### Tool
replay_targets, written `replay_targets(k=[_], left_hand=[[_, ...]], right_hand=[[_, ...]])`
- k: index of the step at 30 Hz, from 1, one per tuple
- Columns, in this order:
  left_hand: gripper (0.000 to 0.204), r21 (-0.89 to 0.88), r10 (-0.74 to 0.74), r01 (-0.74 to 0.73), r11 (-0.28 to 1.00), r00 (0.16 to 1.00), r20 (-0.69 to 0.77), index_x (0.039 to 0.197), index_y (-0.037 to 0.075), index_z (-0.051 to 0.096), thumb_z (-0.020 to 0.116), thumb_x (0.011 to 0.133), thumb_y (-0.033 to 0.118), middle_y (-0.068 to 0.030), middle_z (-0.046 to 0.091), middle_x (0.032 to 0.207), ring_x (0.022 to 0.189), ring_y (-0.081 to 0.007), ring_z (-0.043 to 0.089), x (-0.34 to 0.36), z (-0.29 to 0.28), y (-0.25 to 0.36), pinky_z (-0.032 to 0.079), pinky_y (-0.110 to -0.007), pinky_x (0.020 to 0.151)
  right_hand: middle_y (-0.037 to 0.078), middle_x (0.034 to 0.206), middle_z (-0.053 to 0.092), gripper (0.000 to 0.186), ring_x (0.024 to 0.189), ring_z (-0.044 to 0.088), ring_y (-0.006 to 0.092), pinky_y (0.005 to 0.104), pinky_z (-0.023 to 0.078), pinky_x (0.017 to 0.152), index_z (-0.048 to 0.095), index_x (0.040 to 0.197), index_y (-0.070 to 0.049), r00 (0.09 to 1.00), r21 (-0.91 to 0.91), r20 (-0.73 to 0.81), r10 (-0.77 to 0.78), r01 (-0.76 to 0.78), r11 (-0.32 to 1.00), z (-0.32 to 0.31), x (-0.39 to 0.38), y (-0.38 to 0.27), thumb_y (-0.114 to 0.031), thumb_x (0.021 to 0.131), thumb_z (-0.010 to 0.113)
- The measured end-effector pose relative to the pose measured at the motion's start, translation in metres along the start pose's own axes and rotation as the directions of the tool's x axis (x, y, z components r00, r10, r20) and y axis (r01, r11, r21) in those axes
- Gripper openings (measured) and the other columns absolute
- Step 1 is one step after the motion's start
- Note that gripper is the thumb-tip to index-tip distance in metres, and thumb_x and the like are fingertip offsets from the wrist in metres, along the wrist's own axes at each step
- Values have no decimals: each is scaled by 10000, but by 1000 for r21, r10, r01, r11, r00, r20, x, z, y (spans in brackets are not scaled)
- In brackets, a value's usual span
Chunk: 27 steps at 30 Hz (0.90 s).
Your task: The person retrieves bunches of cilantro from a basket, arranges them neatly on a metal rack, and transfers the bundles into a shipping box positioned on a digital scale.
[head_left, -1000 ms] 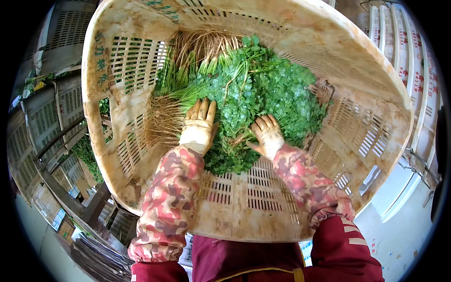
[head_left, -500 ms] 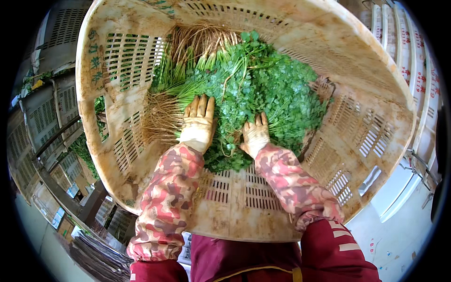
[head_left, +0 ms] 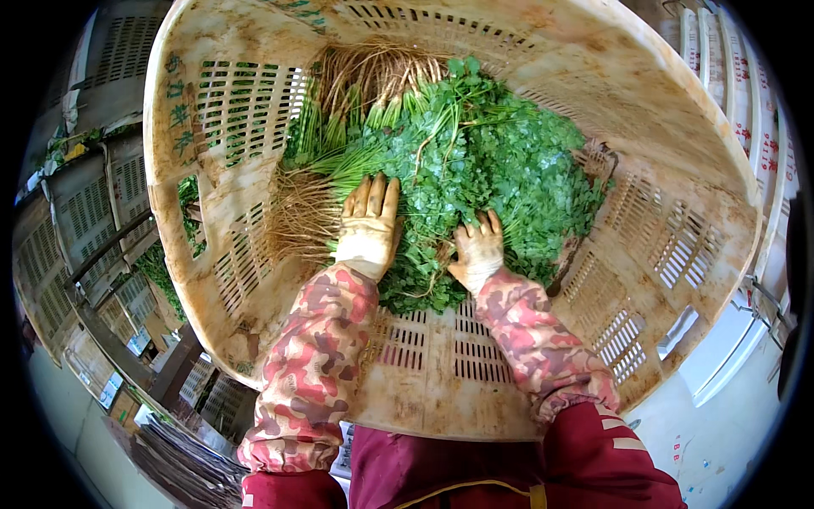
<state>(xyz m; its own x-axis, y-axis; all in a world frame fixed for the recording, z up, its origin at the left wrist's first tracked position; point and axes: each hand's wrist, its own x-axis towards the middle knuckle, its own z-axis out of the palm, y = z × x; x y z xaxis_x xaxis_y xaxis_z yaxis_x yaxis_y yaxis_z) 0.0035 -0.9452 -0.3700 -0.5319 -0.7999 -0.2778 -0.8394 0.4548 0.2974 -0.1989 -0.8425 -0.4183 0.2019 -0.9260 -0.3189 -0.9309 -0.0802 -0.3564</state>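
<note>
A large, stained plastic basket [head_left: 500, 411] in off-white, with slotted walls, stands in front of me. Green cilantro [head_left: 517, 170] fills its bottom, leaves toward the middle and right. Pale brown roots [head_left: 307, 216] with thin stems lie along the left side, and more are bunched at the far left. My left hand [head_left: 369, 220], in a soiled pale glove, lies flat on the leaves beside the roots, fingers stretched out. To its right, my right hand [head_left: 477, 248], gloved alike, rests on the near part of the leaves with its fingers apart. Neither hand grasps a bunch.
Slotted crates [head_left: 59, 212] and a dark metal frame [head_left: 110, 339] stand outside the basket on the left. White foam boxes [head_left: 746, 102] are stacked at the far right. Beneath them a white box [head_left: 727, 356] sits near the pale floor [head_left: 687, 441].
The whole picture has shifted slightly to the right. Both hands keep their places on the cilantro, pressed flat as before.
</note>
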Motion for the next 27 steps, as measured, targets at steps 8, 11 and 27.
replay_targets(k=[8,11,27], left_hand=[[671,112,32,-18,994,992,-124,1434,95,367,646,868,320,-167,386,1461,1354,-353,351,0,8,-17,212,-523,1144],[685,150,-91,107,983,990,-105,1452,85,341,611,887,364,-179,369,1471,1364,-369,329,5,-5,-44,134,-551,1159],[768,85,-157,162,983,986,-59,1478,81,275,633,862,368,-170,319,1498,1389,-364,277,2,4,-50,103,-587,1141]], right_hand=[[120,1042,542,602,1097,491,281,573,202,1133,579,1047,-80,996,-95,85,39,-31,995,18,8,-7,-493,641,745],[85,1044,546,626,1075,512,293,557,237,1113,583,1033,-96,1000,25,3,-13,13,1000,12,-7,-3,-431,562,821],[109,1184,522,666,1171,458,310,532,251,1111,520,1193,-76,940,-121,290,-181,223,967,-23,-7,15,-473,714,755]])
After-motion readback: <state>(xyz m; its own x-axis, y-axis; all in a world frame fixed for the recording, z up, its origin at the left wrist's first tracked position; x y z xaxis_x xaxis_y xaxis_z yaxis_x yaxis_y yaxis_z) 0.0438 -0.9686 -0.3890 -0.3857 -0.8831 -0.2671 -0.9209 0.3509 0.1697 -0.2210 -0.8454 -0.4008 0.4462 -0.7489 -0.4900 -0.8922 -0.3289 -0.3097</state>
